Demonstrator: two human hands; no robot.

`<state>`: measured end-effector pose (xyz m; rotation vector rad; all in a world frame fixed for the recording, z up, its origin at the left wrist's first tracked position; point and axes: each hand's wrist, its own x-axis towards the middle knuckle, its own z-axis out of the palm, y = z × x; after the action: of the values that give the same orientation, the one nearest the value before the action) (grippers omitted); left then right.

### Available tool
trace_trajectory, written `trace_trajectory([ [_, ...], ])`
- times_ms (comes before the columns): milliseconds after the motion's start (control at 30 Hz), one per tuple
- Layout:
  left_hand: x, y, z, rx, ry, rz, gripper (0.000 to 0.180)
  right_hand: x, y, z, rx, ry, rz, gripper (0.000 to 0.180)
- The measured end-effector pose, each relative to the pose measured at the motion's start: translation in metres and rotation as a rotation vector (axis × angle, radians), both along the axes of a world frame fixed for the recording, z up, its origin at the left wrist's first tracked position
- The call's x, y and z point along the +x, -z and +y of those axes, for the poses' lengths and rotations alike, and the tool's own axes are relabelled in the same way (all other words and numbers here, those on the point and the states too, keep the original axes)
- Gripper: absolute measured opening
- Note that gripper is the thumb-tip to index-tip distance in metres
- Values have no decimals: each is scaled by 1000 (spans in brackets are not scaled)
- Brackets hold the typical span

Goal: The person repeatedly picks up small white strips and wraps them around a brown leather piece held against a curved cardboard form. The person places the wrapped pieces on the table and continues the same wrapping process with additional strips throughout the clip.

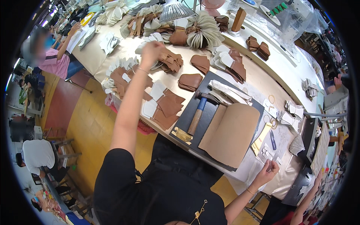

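My left hand (152, 54) reaches far over the table, on a stack of brown leather pieces (171, 60); its fingers are blurred and partly hidden. Low at the right, my right hand (267, 173) is closed, thumb and fingertips together at a small pale thing I cannot make out. Small white pieces (268, 153) lie just beyond it. Between my hands, a black board (182, 122) carries a hammer (195, 119) with a wood and blue handle, a curved brown sheet (236, 135) and a brass-coloured piece (182, 135).
Brown and white cut pieces (163, 101) lie fanned along the near left edge. Beyond stand more bundles (204, 30) and a metal lamp shade (176, 10). At right are a yellow strip (262, 139), a blue pen-like tool (272, 140) and a co-worker's arm (309, 195). Another person (56, 60) sits far left.
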<state>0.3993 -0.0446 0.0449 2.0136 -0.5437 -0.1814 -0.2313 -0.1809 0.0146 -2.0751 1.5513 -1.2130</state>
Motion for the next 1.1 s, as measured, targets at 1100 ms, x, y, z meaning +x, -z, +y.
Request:
trace_trajectory([
  [1100, -97, -90, -84, 30, 701, 433, 23, 40, -29, 24, 109, -107, -388, 30],
])
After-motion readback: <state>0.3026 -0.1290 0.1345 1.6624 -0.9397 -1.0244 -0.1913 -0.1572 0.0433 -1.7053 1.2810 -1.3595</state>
